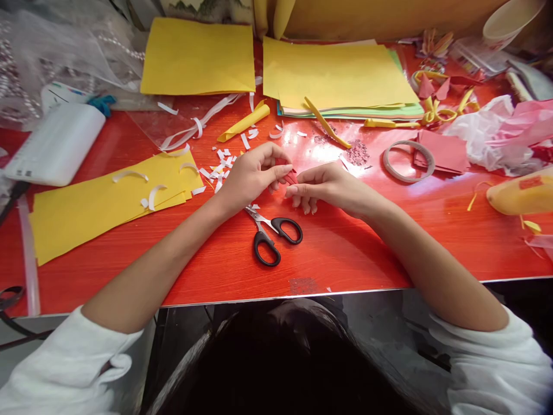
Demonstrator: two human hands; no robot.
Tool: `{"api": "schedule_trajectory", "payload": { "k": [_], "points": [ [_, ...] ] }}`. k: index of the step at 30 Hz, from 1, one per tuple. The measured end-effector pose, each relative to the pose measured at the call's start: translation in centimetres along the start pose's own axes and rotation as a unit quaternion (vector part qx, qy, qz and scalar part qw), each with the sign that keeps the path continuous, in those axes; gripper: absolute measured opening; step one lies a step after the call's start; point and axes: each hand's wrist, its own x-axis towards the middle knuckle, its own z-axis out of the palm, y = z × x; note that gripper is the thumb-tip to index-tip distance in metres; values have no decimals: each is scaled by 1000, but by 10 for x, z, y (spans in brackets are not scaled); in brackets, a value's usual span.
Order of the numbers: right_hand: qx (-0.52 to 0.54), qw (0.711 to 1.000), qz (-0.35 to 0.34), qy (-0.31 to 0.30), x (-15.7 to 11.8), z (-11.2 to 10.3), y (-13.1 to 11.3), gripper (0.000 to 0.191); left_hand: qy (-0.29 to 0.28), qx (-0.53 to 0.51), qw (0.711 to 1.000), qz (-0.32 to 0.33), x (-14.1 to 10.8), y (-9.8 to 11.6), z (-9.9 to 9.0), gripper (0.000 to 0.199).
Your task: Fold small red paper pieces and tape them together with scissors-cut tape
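Between my two hands is a small folded piece of red paper [291, 177], held above the red table [345, 253]. My left hand [261, 173] pinches it from the left between thumb and fingers. From the right, my right hand [322, 185] grips its lower edge with thumb and forefinger, the other fingers curled beneath. Part of the paper is hidden by the fingertips. Just below my hands lie scissors [270, 230] with black handles, their blade tips hidden near my left hand. White paper scraps [222, 164] are scattered beside my left wrist.
Yellow sheets [199, 57] and a stack of coloured paper [337, 72] lie at the back. Yellow strips [99, 204] and a white power bank [58, 141] are at left. At right are a tape roll [408, 161], red paper squares [444, 151] and a yellow bottle-like object [522, 193].
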Motion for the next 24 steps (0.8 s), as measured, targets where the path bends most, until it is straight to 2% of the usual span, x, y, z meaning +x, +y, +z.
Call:
{"api": "schedule_trajectory", "payload": {
  "k": [4, 7, 12, 24],
  "points": [
    [-20, 1000, 6, 4, 0, -1, 0, 28, -9, 11, 1000, -11, 0, 2, 0, 9],
    [-37, 999, 5, 1, 0, -2, -1, 28, -14, 66, 998, -10, -1, 4, 0, 11],
    [-47, 999, 7, -8, 0, -3, 0, 29, 24, 140, 990, -1, -2, 4, 2, 17],
    [-103, 994, -29, -9, -2, -1, -2, 37, 46, 85, 995, -22, -4, 2, 6, 21]
  ]
}}
